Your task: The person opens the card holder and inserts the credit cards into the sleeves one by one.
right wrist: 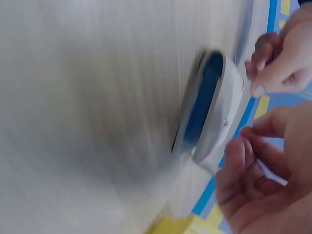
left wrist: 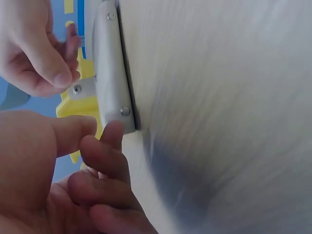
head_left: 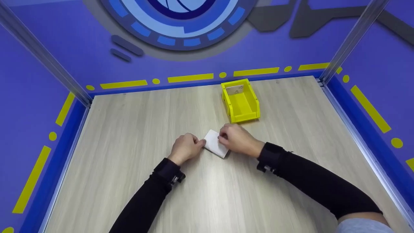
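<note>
A small white pouch with metal snaps lies on the table between the hands. In the left wrist view it stands edge-on, and a short tab with a snap sticks out from its side. The right wrist view looks into its open end, where a blue lining shows. My left hand holds the pouch's left corner, thumb and index fingertip at the edge. My right hand is over the opposite side, fingers curled, thumb and fingertips pinched at the tab.
A yellow open-front bin stands behind the pouch, near the back wall, with a pale label inside. Blue printed panels enclose the wood-grain table at the back and both sides. Metal posts rise at the back corners.
</note>
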`<state>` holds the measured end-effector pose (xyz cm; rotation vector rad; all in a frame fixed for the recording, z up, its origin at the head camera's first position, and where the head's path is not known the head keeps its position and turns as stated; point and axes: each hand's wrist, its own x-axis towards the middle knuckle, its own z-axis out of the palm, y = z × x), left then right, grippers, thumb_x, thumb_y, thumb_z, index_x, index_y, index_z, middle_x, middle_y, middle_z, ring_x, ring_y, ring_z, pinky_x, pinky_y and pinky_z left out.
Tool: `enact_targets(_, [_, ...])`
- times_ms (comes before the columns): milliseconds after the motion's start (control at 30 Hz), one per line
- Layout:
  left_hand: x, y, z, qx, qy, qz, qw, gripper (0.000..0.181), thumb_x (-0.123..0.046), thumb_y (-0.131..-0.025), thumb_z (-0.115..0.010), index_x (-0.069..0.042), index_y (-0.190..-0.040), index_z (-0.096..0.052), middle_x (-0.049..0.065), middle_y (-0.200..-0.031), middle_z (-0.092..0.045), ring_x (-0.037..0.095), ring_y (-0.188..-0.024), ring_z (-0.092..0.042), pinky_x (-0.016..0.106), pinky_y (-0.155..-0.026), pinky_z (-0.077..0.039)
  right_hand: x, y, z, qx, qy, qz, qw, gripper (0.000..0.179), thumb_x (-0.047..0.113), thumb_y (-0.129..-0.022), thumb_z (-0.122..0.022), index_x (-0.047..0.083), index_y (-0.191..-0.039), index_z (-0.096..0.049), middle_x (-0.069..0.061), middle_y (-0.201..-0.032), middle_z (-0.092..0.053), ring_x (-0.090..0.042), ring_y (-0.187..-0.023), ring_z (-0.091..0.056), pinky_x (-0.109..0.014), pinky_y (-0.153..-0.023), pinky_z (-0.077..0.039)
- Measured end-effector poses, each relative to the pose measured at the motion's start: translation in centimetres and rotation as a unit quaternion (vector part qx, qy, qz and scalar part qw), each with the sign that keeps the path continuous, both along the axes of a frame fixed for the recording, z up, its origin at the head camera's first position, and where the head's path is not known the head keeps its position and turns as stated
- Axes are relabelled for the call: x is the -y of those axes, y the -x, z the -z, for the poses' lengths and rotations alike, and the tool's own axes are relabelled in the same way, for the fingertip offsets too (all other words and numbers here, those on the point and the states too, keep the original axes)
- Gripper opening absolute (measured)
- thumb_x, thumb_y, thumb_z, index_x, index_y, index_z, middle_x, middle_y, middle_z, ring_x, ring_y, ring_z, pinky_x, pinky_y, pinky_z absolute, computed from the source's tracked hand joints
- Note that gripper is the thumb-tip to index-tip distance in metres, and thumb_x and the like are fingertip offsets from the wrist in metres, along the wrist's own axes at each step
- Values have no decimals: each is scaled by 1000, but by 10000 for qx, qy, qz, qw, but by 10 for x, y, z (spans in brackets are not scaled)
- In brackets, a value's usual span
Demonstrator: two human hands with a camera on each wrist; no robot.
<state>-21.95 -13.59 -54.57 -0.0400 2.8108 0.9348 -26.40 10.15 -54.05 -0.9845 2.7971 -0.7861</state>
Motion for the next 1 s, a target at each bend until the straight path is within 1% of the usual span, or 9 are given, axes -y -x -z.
enact_targets(100, [-3,0,0,82,104,-80,9999,46,-46,-102,-74,-20,-65,-67,-4,-67,-58,18,-65,-54,33,-61,-38,-8,5,-3,316,-313,509,9977,21,19,-100,-74,9,-82,-75,-1,-76,-64,-16,-70,-55,-31,-66,-46])
enact_targets(167, [-5,0,0,127,180,-131,9997,47,-48,-102,-75,-19,-66,-68,-3,-69,-59,19,-66,-55,34,-61,-39,-12,8,-3,541,-576,707,9944,26,22,-99,-74,11,-76,-73,1,-71,-61,-16,-67,-54,-31,-63,-43])
enact_targets(267, [-6,0,0,137,256,-220,9993,45,-49,-101,-75,-18,-69,-70,-1,-72,-62,21,-69,-58,34,-63,-40,-15,9,-3,854,-916,804,9889,31,27,-101,-73,13,-73,-74,2,-67,-62,-18,-67,-55,-32,-64,-42])
enact_targets(400, [-7,1,1,136,232,-275,9993,42,-48,-101,-76,-17,-73,-73,1,-76,-66,22,-71,-60,33,-64,-42,-15,10,0,1065,-1044,778,9858,32,29,-104,-70,13,-77,-78,0,-70,-68,-19,-71,-57,-34,-69,-45])
enact_targets(567, [-6,5,2,160,165,-364,9991,40,-46,-100,-77,-16,-73,-75,1,-77,-68,21,-71,-61,34,-64,-42,-14,7,1,1067,-955,688,9873,30,26,-103,-72,12,-79,-81,1,-72,-68,-19,-73,-57,-34,-70,-45])
enact_targets(700, [-5,10,3,247,132,-457,9986,38,-46,-100,-77,-17,-75,-76,1,-80,-70,20,-73,-62,33,-65,-43,-14,2,2,1033,-760,586,9900,33,24,-102,-74,10,-72,-81,5,-64,-57,-16,-69,-51,-31,-67,-40])
enact_targets(867, [-5,13,3,270,80,-579,9979,36,-44,-101,-77,-16,-78,-76,1,-83,-70,20,-74,-62,32,-65,-43,-12,-8,3,929,-584,564,9924,42,22,-102,-76,13,-61,-71,10,-59,-43,-12,-60,-42,-29,-60,-34])
enact_targets(933, [-5,15,4,237,25,-639,9977,36,-43,-102,-77,-16,-79,-76,1,-83,-70,20,-73,-62,32,-64,-43,-11,-12,4,896,-557,596,9926,45,23,-103,-76,14,-60,-67,9,-60,-42,-11,-57,-41,-28,-59,-33])
enact_targets(1000, [-6,16,5,179,-45,-723,9972,34,-42,-102,-76,-16,-80,-77,0,-82,-70,19,-73,-62,32,-64,-43,-8,-15,5,888,-515,617,9928,44,24,-103,-76,15,-60,-69,9,-62,-46,-10,-57,-43,-27,-58,-34])
